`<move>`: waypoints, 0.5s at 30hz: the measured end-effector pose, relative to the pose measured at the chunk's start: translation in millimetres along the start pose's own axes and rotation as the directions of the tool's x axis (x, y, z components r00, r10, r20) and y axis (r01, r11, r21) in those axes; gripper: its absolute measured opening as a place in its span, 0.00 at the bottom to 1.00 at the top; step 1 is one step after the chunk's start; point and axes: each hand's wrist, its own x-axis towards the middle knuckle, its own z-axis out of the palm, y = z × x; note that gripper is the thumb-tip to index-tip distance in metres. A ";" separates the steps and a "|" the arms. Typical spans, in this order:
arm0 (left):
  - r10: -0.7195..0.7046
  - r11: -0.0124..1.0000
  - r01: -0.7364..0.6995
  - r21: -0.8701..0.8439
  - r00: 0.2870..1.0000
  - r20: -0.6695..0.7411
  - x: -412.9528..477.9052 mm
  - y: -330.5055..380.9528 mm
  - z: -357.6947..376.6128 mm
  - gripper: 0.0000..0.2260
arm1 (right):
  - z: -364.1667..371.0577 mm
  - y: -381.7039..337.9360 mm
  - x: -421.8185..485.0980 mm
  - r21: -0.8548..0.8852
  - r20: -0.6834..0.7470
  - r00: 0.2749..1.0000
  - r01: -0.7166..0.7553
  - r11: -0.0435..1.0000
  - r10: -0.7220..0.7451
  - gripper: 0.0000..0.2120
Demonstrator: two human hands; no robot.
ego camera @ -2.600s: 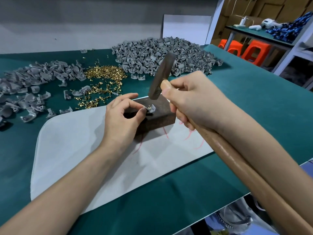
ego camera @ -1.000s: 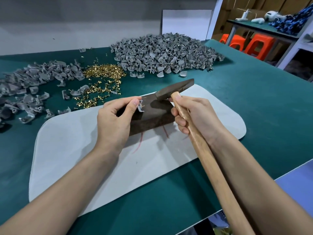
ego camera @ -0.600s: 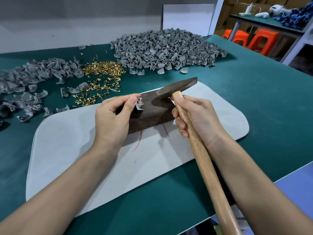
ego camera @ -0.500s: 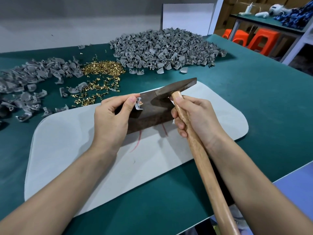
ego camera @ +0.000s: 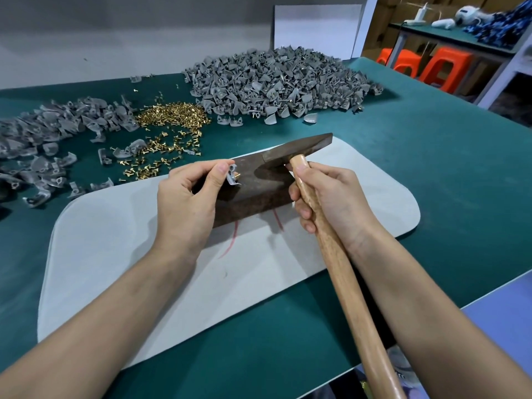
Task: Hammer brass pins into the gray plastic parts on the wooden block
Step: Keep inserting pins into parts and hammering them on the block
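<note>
Right hand [ego camera: 331,197]: fingers curled round the hammer [ego camera: 345,283] handle, just under the head. The head lies over the wooden block's [ego camera: 253,194] far right edge. Left hand [ego camera: 187,203]: thumb and forefinger pinch one gray plastic part [ego camera: 231,177], brass pin in it, over the block top. The block sits on a pale mat [ego camera: 115,240]. Beyond: loose brass pins [ego camera: 172,116] between two gray part heaps [ego camera: 279,82].

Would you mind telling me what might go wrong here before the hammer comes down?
1. The left hand pinches the small gray plastic part right beside its brass pin, so a strike from the dark-headed wooden-handled hammer could catch a fingertip.
2. The part looks tilted on the dark wooden block rather than flat; the pin may bend or fly off.
</note>
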 end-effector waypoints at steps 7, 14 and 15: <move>0.011 1.000 -0.011 0.007 1.000 -0.006 -1.8 2.6 1.1 0.04 | -0.1 0.3 0.8 0.012 -0.003 1.000 -0.007 1.000 0.007 0.14; 0.012 1.000 -0.012 -0.005 1.000 0.005 -4.2 5.5 0.3 0.07 | 0.5 -0.2 -0.5 -0.002 -0.004 1.000 -0.008 1.000 0.008 0.11; 0.011 1.000 -0.011 -0.002 1.000 0.006 -4.1 6.0 0.4 0.07 | 0.8 -0.8 -1.0 -0.008 -0.005 1.000 -0.006 1.000 0.006 0.11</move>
